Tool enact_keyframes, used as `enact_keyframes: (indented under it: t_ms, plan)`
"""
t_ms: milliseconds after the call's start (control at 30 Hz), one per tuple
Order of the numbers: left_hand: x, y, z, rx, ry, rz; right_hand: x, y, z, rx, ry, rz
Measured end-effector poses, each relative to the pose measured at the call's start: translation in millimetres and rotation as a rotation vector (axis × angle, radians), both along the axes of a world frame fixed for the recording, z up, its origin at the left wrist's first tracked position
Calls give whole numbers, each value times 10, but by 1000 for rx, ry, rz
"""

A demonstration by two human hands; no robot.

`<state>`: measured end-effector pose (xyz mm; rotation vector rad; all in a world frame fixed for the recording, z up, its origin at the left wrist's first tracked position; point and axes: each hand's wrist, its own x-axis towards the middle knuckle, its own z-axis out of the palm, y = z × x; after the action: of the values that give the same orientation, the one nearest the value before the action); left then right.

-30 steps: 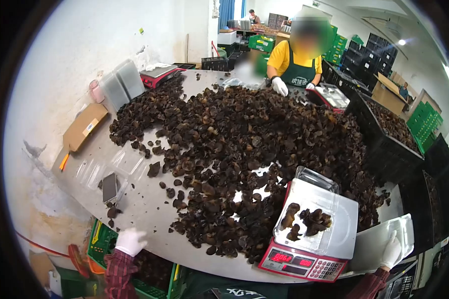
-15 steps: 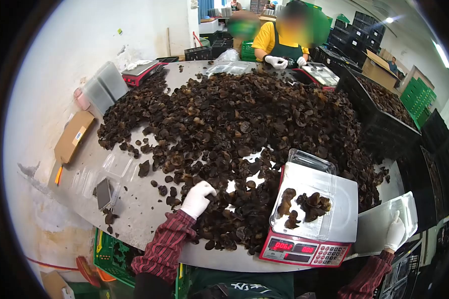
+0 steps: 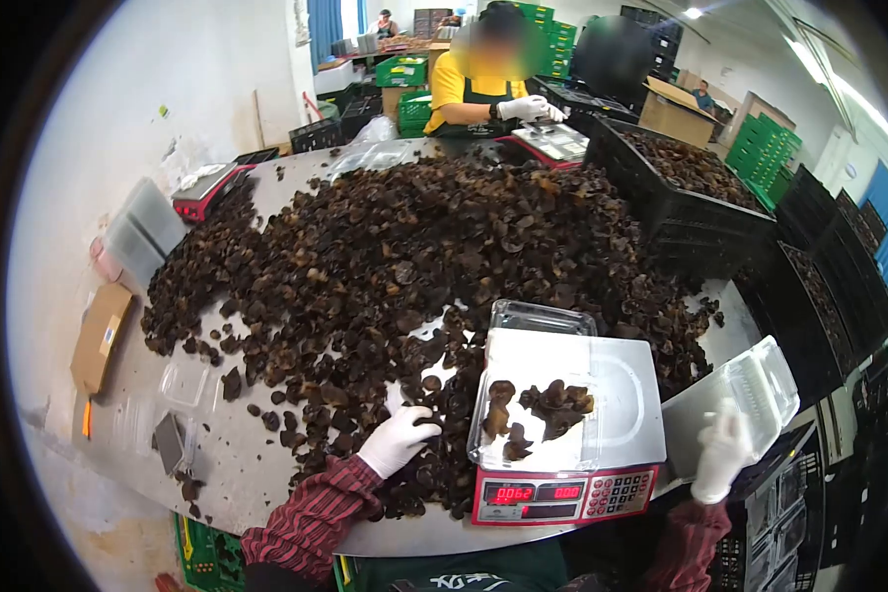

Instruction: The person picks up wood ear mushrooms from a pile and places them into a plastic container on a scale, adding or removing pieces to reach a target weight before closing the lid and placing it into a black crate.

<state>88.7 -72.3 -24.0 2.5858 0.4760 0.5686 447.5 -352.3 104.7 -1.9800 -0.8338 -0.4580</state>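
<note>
My left hand point(image 3: 400, 441), in a white glove, is curled at the near edge of a heap of dark wood ear mushrooms point(image 3: 405, 257), its fingers closed around a dark piece. To its right, several wood ears point(image 3: 557, 407) lie in a clear plastic tray point(image 3: 493, 449) on a red and silver digital scale point(image 3: 627, 395), whose red display reads about 0.062. My right hand point(image 3: 720, 456), also gloved, is smeared by motion and overlaps the stack of clear plastic trays point(image 3: 765, 395) right of the scale.
Black crates point(image 3: 715, 232) of wood ears line the right side. Across the table, a person in yellow point(image 3: 449, 84) works at another scale point(image 3: 557, 143). A third scale point(image 3: 212, 187) stands far left. A phone point(image 3: 170, 442) and a cardboard piece point(image 3: 101, 335) lie on the left.
The view has swung right, shifting the table leftward. My right hand has moved in front of the tray stack, and my left hand has come nearer the scale. The person opposite has brought both hands together.
</note>
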Motion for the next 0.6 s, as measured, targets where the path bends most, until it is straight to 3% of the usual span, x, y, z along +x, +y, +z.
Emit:
enact_keyframes:
  t_ms: [33,67,167,200,267,400,433,533,600]
  plan:
    - [4,26,15,12,3,-13,-187,117,-37,-37,197,55]
    - [12,51,35,-123,-94,86,-343,251,-61,-130,-94,151]
    - [18,163,130,-505,-280,268,-842,560,-86,-273,26,220]
    - [16,205,172,-648,-300,337,-973,660,8,-418,195,201]
    - [62,257,406,-812,-451,388,-1003,796,-91,-339,38,332]
    - [392,-59,1235,-653,-518,223,-987,862,-183,-417,48,406]
    - [505,-145,1331,-500,-457,90,-993,877,-194,-414,52,403]
    - [878,-364,1167,-128,-231,-168,-961,917,-278,-357,-11,441]
    - [1095,-577,1061,3,119,-197,-963,923,-258,-338,8,468]
